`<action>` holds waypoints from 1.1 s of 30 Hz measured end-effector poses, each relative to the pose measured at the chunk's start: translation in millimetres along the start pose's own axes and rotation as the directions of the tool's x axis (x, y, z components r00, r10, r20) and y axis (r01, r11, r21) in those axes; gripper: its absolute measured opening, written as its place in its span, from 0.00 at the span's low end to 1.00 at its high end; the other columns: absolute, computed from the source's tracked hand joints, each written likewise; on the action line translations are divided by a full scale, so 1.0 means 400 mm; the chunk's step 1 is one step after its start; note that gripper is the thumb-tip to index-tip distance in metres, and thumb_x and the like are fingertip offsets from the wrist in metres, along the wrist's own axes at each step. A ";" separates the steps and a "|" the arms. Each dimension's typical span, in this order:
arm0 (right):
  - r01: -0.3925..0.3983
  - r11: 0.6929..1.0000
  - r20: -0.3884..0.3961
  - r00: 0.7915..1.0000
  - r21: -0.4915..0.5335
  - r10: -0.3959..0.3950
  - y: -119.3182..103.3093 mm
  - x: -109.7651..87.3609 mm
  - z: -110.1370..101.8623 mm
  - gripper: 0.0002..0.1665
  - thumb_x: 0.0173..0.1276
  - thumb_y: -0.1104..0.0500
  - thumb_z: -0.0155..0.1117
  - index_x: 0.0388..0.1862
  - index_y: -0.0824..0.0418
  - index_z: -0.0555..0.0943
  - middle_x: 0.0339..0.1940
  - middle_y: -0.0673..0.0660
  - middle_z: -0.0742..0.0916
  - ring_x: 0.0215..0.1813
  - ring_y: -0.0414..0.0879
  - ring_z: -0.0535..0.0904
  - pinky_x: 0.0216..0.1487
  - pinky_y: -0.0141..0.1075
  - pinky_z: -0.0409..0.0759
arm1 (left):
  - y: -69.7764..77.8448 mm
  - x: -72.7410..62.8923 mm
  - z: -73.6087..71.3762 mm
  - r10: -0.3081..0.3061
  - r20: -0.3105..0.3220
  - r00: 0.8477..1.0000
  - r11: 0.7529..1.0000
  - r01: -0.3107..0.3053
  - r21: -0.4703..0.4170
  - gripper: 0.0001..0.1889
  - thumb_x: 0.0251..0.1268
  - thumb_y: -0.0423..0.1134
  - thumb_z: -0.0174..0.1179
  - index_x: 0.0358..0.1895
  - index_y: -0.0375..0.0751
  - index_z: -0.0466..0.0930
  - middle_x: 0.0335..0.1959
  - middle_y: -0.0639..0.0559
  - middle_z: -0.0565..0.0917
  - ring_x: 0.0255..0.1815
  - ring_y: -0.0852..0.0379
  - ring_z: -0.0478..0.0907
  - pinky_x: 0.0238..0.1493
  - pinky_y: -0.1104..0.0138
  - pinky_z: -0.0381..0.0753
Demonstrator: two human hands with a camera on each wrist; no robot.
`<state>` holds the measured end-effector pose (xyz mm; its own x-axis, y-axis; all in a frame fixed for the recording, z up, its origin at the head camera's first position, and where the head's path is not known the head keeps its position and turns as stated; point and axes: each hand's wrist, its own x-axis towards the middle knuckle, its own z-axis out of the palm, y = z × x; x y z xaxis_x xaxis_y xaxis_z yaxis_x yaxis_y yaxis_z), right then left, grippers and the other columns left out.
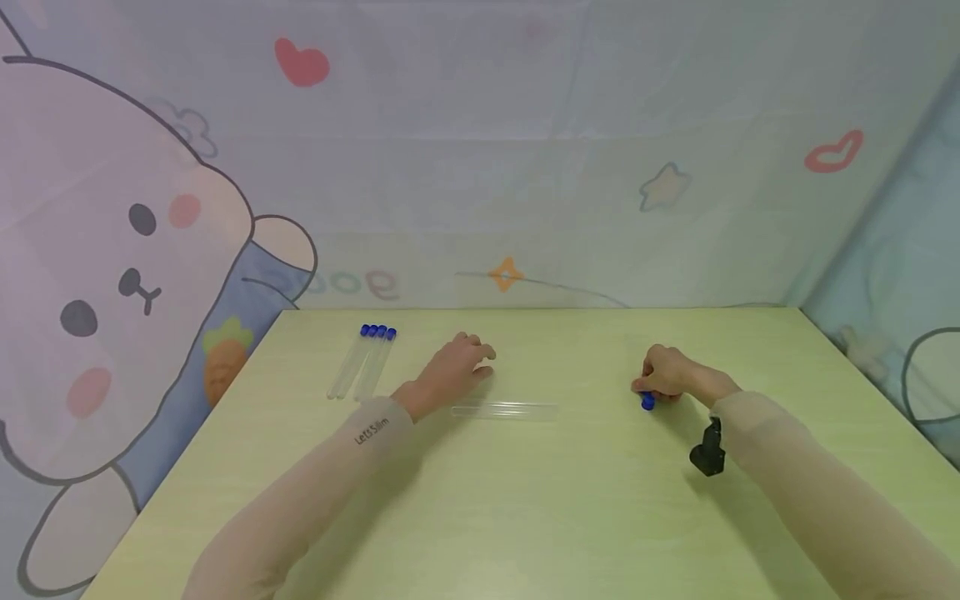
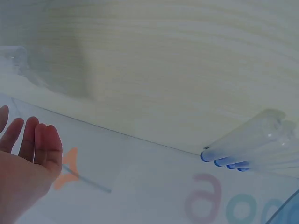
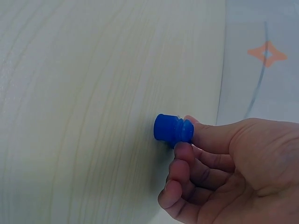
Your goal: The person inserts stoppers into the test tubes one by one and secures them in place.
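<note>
My right hand [image 1: 666, 372] pinches a blue stopper [image 3: 167, 128] between thumb and fingers, close over the table on the right. The stopper's wide end points away from the fingertips in the right wrist view. My left hand [image 1: 459, 367] hovers left of the middle with its fingers loosely bent and nothing in it. Just in front of that hand, clear test tube glass [image 1: 506, 409] lies sideways on the table. An uncapped tube end [image 2: 14, 60] shows at the left edge of the left wrist view.
Several test tubes with blue stoppers [image 1: 372, 358] lie side by side at the back left of the pale wooden table [image 1: 480, 508]. A printed cloth [image 1: 465, 167] hangs behind the table's back edge. A black wrist mount [image 1: 708, 452] hangs under the right sleeve.
</note>
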<state>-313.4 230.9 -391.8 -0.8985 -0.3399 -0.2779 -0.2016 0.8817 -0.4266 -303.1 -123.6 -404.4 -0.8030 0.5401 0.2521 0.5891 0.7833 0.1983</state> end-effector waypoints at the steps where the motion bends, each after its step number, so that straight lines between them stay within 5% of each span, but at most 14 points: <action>1: 0.001 1.000 0.000 1.000 -0.001 -0.001 0.000 0.001 0.001 0.15 0.69 0.58 0.61 0.26 0.67 0.79 0.15 0.51 0.79 0.19 0.40 0.73 0.24 0.31 0.77 | 0.008 0.000 0.002 0.015 0.024 1.000 1.000 -0.015 -0.018 0.12 0.67 0.36 0.60 0.50 0.37 0.82 0.41 0.43 0.82 0.42 0.49 0.73 0.42 0.61 0.76; 13: -0.011 1.000 -0.008 1.000 -0.004 0.011 -0.007 0.002 0.005 0.15 0.69 0.58 0.61 0.25 0.67 0.79 0.15 0.51 0.79 0.19 0.40 0.74 0.23 0.31 0.78 | 0.076 0.004 0.008 0.167 0.224 0.960 0.985 -0.151 -0.087 0.10 0.64 0.37 0.63 0.45 0.40 0.86 0.37 0.49 0.85 0.39 0.55 0.77 0.45 0.65 0.77; 28: -0.015 1.000 -0.038 0.999 -0.022 0.014 0.002 0.002 0.005 0.15 0.68 0.58 0.60 0.24 0.66 0.80 0.14 0.53 0.80 0.18 0.40 0.72 0.21 0.31 0.76 | 0.079 0.012 0.019 0.200 0.243 0.949 0.979 -0.187 -0.076 0.07 0.63 0.34 0.63 0.43 0.41 0.86 0.36 0.50 0.85 0.35 0.58 0.77 0.39 0.69 0.77; 33: 0.011 0.999 -0.086 0.996 -0.048 -0.015 -0.001 0.001 -0.003 0.14 0.70 0.61 0.54 0.31 0.70 0.81 0.17 0.57 0.82 0.19 0.43 0.75 0.20 0.32 0.75 | 0.082 0.015 0.025 0.178 0.258 0.949 0.984 -0.167 -0.065 0.10 0.63 0.32 0.62 0.46 0.40 0.85 0.38 0.50 0.85 0.35 0.60 0.75 0.39 0.69 0.76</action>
<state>-314.3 230.9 -390.6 -0.9256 -0.3235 -0.1963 -0.2298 0.8927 -0.3877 -289.3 -91.5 -406.0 -0.6808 0.7319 0.0299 0.7195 0.6605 0.2145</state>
